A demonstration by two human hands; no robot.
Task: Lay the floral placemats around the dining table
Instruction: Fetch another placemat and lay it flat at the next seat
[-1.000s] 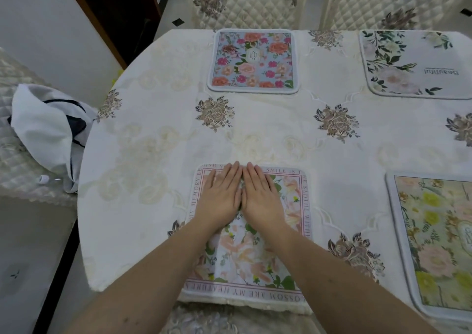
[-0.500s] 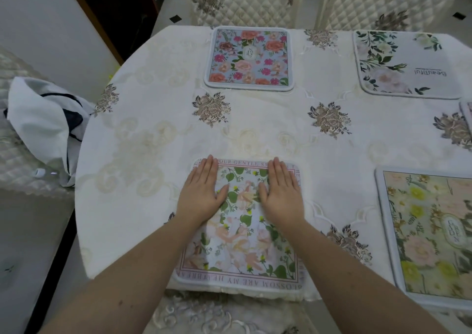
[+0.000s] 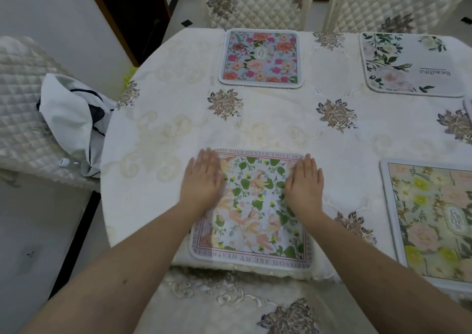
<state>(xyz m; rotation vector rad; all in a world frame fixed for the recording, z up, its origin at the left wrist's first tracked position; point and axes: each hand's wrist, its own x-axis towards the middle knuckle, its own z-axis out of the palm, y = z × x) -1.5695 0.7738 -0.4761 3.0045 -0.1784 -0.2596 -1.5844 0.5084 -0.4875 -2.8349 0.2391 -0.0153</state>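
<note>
Left hand: my left hand (image 3: 203, 180) lies flat with straight fingers on the left edge of the near placemat (image 3: 251, 208), holding nothing, only pressing down.
Right hand: my right hand (image 3: 305, 181) lies flat the same way on the mat's right edge, fingers together and straight, gripping nothing.
Task's thing: the near placemat sits square at the table's near edge on the cream tablecloth (image 3: 163, 139), its lettered border facing me, both palms well apart across it.
Other mats: a blue floral placemat (image 3: 260, 57) lies at the far side before a quilted chair (image 3: 252, 1); a white leafy placemat (image 3: 408, 65) to its right; a yellow-flowered placemat (image 3: 431, 221) near my right forearm.
Handling: I judge it thin, light and limp, likely to ripple or slide on the soft cloth; flat palms pressing outward suit it better than a pinch.
Where to hold: to shift it, I would pinch two near corners or drag it by flat palms at the side edges.
Progress: four mats down in view; this one looks nearly settled.
Aside: a white bag (image 3: 74, 119) rests on the left chair.
</note>
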